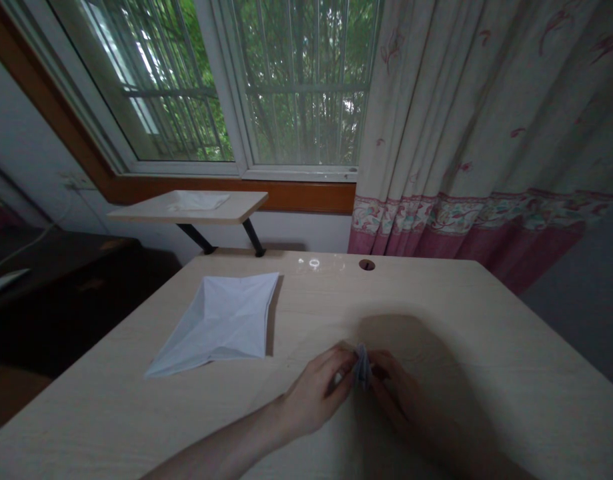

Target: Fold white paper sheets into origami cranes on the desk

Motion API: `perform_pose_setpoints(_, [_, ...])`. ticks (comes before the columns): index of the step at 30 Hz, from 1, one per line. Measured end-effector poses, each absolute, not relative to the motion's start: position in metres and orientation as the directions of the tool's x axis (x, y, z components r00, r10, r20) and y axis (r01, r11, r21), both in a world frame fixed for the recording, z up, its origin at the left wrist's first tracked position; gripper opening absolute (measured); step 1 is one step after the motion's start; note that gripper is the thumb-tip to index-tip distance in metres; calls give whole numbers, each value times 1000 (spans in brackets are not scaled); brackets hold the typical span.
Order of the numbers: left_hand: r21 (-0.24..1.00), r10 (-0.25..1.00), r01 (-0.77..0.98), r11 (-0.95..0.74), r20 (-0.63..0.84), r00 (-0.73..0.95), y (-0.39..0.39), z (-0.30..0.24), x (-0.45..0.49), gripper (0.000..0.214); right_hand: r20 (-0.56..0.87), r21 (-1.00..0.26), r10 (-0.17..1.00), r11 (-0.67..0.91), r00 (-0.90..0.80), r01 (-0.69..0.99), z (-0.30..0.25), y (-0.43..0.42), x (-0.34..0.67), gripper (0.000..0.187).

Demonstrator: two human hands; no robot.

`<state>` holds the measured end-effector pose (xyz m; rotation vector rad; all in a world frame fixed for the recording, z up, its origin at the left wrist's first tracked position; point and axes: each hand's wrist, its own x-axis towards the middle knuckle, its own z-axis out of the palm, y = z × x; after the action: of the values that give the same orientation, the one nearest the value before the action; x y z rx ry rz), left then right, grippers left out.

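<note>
Between my two hands, just above the desk, is a small piece of folded paper (pixel 362 369), bluish-white and creased into narrow layers. My left hand (pixel 322 387) pinches its left side with thumb and fingers. From the right, my right hand (pixel 393 389) grips the other side, its fingers partly in shadow. How the layers are folded inside is too small and dim to make out. Farther off to the left lies a larger white folded paper tray (pixel 233 317), with raised edges and pointed corners, touched by neither hand.
The pale wooden desk (pixel 306 307) has a round cable hole (pixel 367 265) at its back edge. A small raised shelf (pixel 226 212) at the back left carries a crumpled white sheet (pixel 199 201). A patterned curtain (pixel 436 133) hangs behind, beside a barred window (pixel 306 87). A dark table (pixel 61 267) stands left.
</note>
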<state>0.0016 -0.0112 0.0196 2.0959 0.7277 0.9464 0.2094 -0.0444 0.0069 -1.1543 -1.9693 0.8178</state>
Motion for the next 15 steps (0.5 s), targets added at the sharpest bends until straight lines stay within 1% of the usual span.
perform_pose_setpoints(3, [824, 809, 257, -506, 350, 472, -12, 13, 4, 12, 292, -788, 890, 432, -352, 439, 5, -43, 208, 24])
perform_pose_setpoints(5, [870, 850, 243, -429, 298, 435, -13, 10, 5, 11, 305, -793, 890, 434, -338, 427, 6, -43, 207, 23])
perform_pose_setpoints(7, [888, 862, 226, -399, 280, 423, -14, 8, 6, 11, 301, -799, 896, 424, -327, 426, 6, -44, 205, 21])
perform_pose_setpoints(10, [848, 844, 264, -459, 323, 428, -15, 8, 6, 14, 284, -798, 912, 396, -297, 455, 6, -46, 202, 17])
perform_pose_setpoints(15, [761, 757, 286, -582, 379, 532, -15, 8, 6, 20, 214, -802, 947, 310, -239, 511, 7, -48, 201, 9])
